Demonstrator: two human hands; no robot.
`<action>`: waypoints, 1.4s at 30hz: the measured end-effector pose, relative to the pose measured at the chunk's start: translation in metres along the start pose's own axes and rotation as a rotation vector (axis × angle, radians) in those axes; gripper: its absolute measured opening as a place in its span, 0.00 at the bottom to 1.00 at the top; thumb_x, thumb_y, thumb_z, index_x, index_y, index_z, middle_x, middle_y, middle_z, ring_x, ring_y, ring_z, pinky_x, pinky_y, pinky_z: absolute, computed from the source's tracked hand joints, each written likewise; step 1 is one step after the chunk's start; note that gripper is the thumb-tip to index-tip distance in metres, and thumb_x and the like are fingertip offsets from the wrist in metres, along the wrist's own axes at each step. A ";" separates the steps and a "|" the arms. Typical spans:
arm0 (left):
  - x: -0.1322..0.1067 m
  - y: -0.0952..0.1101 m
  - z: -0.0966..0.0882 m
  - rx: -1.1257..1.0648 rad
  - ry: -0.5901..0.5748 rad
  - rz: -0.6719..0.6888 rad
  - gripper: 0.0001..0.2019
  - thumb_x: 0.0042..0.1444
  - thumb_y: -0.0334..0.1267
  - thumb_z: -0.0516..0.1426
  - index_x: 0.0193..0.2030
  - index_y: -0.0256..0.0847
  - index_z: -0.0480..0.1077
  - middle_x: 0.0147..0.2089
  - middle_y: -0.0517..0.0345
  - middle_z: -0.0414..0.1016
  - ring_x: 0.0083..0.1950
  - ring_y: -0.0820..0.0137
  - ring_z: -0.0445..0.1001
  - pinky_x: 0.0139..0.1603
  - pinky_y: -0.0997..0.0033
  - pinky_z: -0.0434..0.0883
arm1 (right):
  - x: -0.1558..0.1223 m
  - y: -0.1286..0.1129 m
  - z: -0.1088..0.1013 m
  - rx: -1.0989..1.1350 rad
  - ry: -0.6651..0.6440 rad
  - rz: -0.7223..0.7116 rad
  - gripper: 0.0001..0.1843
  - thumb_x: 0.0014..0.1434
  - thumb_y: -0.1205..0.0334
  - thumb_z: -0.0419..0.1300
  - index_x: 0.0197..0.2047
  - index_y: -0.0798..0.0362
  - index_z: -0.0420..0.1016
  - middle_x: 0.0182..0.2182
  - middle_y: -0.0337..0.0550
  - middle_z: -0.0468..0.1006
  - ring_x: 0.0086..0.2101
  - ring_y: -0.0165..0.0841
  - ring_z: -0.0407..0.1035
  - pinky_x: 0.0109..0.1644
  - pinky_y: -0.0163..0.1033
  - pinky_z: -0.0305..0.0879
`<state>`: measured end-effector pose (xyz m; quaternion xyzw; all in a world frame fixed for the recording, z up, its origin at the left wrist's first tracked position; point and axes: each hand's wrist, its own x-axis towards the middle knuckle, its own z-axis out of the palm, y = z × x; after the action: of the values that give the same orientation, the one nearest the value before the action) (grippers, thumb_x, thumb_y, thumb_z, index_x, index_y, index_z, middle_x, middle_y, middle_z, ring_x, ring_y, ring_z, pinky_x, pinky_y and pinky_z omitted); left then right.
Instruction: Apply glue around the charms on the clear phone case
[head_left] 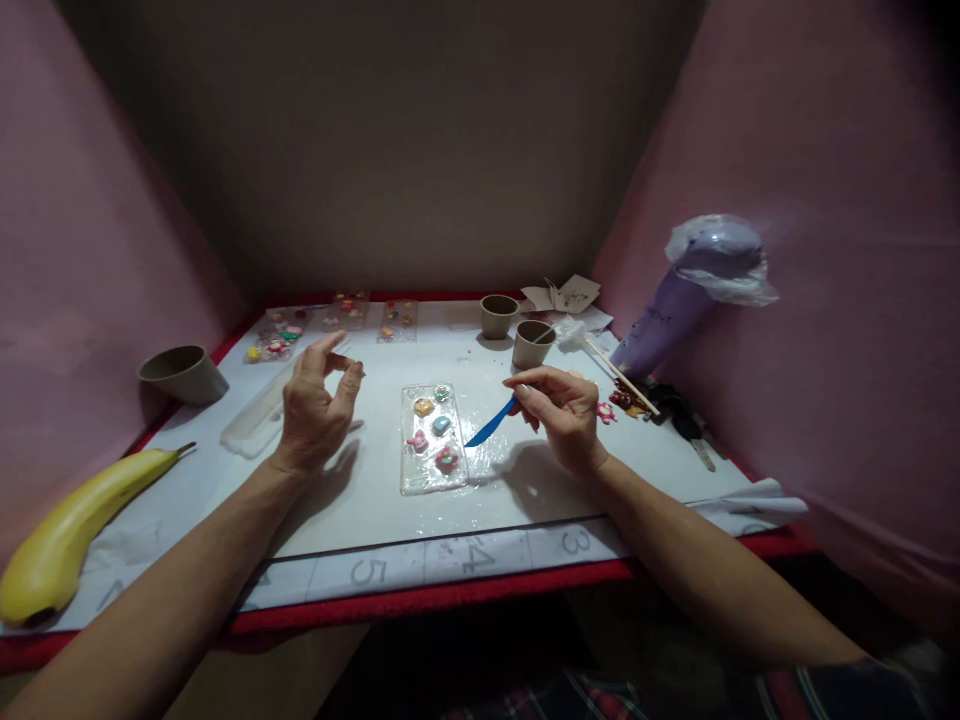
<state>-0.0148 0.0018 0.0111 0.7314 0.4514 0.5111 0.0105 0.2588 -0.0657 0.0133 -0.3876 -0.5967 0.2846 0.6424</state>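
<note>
A blue plastic knife (491, 424) is pinched between the thumb and fingers of my right hand (559, 408), its tip pointing down-left beside a clear rectangular case (433, 475). The case lies flat on the white board, with several small colourful charms on it, among them a yellow one (424, 407), a blue one (441, 426) and a pink flower-like one (447, 459). Left of the case, my left hand (319, 405) is raised over the board, thumb and fingertip drawn together. Whatever is between those fingertips, if anything, is too small to make out.
A yellow banana-shaped object (82, 520) and a grey-brown cup (185, 375) stand left. Two more cups, one (499, 316) behind another (533, 345), sit at the back. Charm-covered cases (397, 320) lie behind. A purple plastic-topped roll (664, 315), stick (622, 376) and keys (703, 453) are right.
</note>
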 end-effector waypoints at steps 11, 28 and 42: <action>0.024 0.027 -0.027 0.035 0.063 0.122 0.19 0.60 0.39 0.56 0.58 0.40 0.65 0.41 0.55 0.72 0.42 0.64 0.73 0.48 0.60 0.69 | 0.012 0.009 -0.004 0.164 -0.020 0.190 0.08 0.51 0.61 0.61 0.31 0.57 0.77 0.16 0.37 0.74 0.15 0.23 0.60 0.15 0.30 0.51; -0.062 0.135 -0.015 -0.022 -0.218 0.934 0.13 0.54 0.27 0.54 0.45 0.35 0.74 0.45 0.48 0.75 0.52 0.51 0.69 0.55 0.43 0.62 | 0.015 0.020 0.000 0.218 -0.074 0.243 0.14 0.53 0.53 0.64 0.33 0.56 0.74 0.21 0.38 0.76 0.17 0.22 0.60 0.19 0.30 0.57; -0.085 0.144 0.030 -0.169 -0.264 1.146 0.10 0.57 0.28 0.53 0.40 0.34 0.76 0.41 0.50 0.75 0.49 0.61 0.68 0.55 0.50 0.65 | 0.016 0.026 -0.007 -0.142 -0.152 0.167 0.12 0.60 0.55 0.57 0.32 0.55 0.72 0.22 0.37 0.71 0.20 0.23 0.61 0.22 0.29 0.57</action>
<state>0.0949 -0.1271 0.0026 0.9124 -0.0625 0.3743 -0.1530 0.2706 -0.0396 -0.0002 -0.4576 -0.6279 0.3228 0.5405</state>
